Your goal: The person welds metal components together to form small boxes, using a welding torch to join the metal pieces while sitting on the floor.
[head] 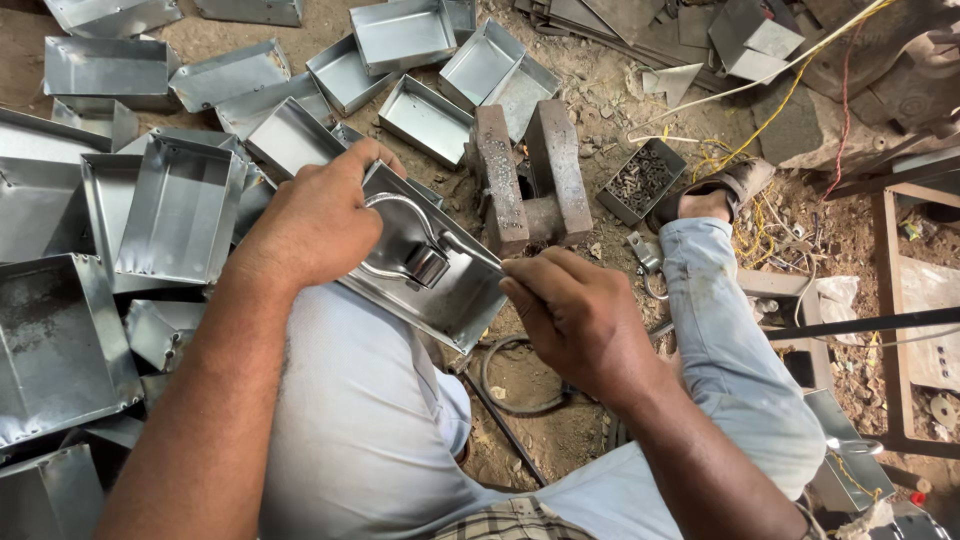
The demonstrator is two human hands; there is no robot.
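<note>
While our left hand [325, 215] clamps the tray [440, 280], light, stiff, sharp-rimmed, our right hand [575, 320] pinches the handle [415, 215].

Single head view, steeply downward, close.

A dirt floor [590, 100] lies strewn with shiny metal trays [110, 70], a rusty iron block [530, 180], yellow wire [770, 115] and scrap, in daylight.
</note>
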